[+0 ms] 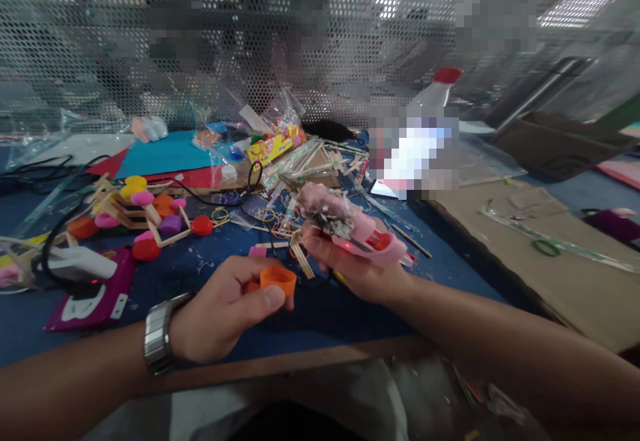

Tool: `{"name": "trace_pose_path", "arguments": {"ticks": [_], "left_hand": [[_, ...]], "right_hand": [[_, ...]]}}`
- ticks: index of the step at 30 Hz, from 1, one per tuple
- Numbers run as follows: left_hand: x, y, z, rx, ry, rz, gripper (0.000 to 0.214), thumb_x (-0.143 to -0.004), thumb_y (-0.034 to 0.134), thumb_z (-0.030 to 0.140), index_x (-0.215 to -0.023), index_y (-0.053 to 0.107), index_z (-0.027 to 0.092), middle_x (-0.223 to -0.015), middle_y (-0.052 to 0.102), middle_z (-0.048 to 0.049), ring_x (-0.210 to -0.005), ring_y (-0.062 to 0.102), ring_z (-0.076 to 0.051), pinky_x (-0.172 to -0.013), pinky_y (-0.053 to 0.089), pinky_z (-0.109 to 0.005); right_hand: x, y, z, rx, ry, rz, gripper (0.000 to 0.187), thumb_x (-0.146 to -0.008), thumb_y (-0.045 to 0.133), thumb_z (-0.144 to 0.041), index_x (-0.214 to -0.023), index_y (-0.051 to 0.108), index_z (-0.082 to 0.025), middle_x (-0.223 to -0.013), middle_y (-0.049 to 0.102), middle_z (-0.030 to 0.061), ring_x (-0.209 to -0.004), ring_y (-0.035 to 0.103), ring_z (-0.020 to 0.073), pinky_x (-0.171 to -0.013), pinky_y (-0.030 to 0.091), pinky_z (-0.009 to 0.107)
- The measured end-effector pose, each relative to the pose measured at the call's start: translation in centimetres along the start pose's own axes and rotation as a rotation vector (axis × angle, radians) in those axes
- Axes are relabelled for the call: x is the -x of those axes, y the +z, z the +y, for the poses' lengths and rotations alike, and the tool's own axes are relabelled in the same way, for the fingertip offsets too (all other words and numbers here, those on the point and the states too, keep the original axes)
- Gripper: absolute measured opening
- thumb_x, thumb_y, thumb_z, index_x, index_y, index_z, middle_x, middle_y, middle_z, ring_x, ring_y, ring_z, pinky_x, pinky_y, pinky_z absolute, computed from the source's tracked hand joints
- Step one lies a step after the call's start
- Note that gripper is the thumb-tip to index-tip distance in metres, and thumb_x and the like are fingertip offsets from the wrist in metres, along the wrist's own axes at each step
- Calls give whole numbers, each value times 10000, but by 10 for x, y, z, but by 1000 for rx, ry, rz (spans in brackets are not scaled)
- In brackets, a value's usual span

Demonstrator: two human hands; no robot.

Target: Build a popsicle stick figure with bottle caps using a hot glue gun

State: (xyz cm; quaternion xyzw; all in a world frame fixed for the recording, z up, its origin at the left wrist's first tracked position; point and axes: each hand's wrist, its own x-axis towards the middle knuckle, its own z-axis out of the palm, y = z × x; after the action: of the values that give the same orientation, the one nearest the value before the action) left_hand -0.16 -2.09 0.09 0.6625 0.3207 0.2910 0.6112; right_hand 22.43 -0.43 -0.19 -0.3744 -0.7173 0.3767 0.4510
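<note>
My left hand (pixel 225 308), with a metal watch at the wrist, pinches an orange bottle cap (pixel 279 281) between thumb and fingers. To its right, my right hand (pixel 363 273) is wrapped round a pink hot glue gun (pixel 367 231). A small red light glows on the gun's side, and greyish residue clings about its front part, which points to the upper left. The two hands are apart above the blue tabletop (pixel 310 321). Between them lie several wooden sticks (pixel 301 256). A pink cap (pixel 257 252) sits just behind my left hand.
At left stands a stick frame (pixel 145 211) with coloured caps. Near it are a purple power strip (pixel 90 301) with a white plug and a black cable. Behind lie loose sticks, a yellow box (pixel 273 146) and coloured sheets. Cardboard (pixel 500 241) covers the right side; a red-capped bottle (pixel 434 94) stands behind.
</note>
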Motion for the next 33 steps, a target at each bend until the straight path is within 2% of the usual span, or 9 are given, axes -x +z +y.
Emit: {"name": "trace_pose_path", "arguments": {"ticks": [3, 7, 10, 15, 22, 24, 28, 31, 33], "left_hand": [[1, 1, 1, 62, -15, 7, 498, -890, 651, 621, -795, 723, 138, -688, 571, -22, -603, 429, -133, -566, 322, -283], [0, 2, -1, 167, -45, 20, 449, -864, 698, 573, -926, 730, 130, -788, 604, -39, -631, 437, -131, -574, 340, -273], [-1, 2, -3, 160, -32, 6, 419, -890, 689, 544, -964, 734, 134, -827, 607, -42, -656, 443, -133, -594, 346, -275], [0, 0, -3, 107, 33, -3, 406, -913, 682, 546, -985, 740, 150, -800, 582, -20, -651, 423, -133, -605, 346, -281], [2, -2, -3, 81, 3, -45, 444, -922, 677, 572, -1022, 746, 145, -799, 563, -9, -673, 441, -132, -599, 340, -270], [1, 0, -4, 92, 1, -42, 446, -917, 686, 578, -1013, 748, 147, -808, 573, -12, -678, 442, -132, -603, 342, -269], [4, 3, -9, 145, -64, 64, 463, -849, 764, 600, -1011, 727, 168, -824, 582, -12, -703, 450, -138, -638, 379, -273], [5, 4, -11, 162, -125, 88, 482, -813, 798, 602, -1014, 704, 174, -782, 568, -2, -701, 453, -141, -649, 393, -276], [4, 5, -10, 221, -87, 54, 415, -848, 777, 551, -990, 690, 171, -757, 558, 5, -682, 450, -131, -632, 386, -265]], "right_hand": [[-1, 0, 1, -16, -13, 33, 326, -948, 725, -460, -781, 640, -194, -611, 595, -34, -521, 527, 111, -507, 457, 247], [0, 0, 0, 0, -102, -13, 255, -956, 713, -425, -854, 697, -192, -747, 697, 14, -609, 600, 139, -600, 527, 276], [0, 0, -2, -10, -117, -23, 224, -957, 714, -409, -878, 709, -199, -812, 732, 30, -634, 633, 147, -627, 559, 283], [-1, 0, -5, 20, -125, -28, 182, -939, 724, -359, -856, 686, -202, -771, 700, 22, -694, 663, 171, -696, 594, 307], [2, 0, -1, -41, -110, -29, 144, -956, 693, -342, -905, 673, -209, -772, 673, 21, -730, 673, 187, -732, 602, 332], [2, -1, 0, 5, -169, -72, 113, -968, 687, -326, -954, 687, -214, -814, 695, 33, -741, 677, 191, -739, 601, 336], [-2, -2, 1, 79, -387, -187, 168, -956, 740, -330, -1066, 709, -206, -1006, 745, 79, -902, 700, 216, -823, 596, 345], [-3, -2, 0, 54, -425, -218, 171, -985, 713, -327, -1076, 704, -182, -986, 729, 76, -914, 685, 189, -826, 582, 303], [-3, -3, 0, 66, -432, -206, 163, -1004, 682, -336, -1078, 693, -191, -968, 705, 64, -885, 666, 183, -806, 576, 306]]}}
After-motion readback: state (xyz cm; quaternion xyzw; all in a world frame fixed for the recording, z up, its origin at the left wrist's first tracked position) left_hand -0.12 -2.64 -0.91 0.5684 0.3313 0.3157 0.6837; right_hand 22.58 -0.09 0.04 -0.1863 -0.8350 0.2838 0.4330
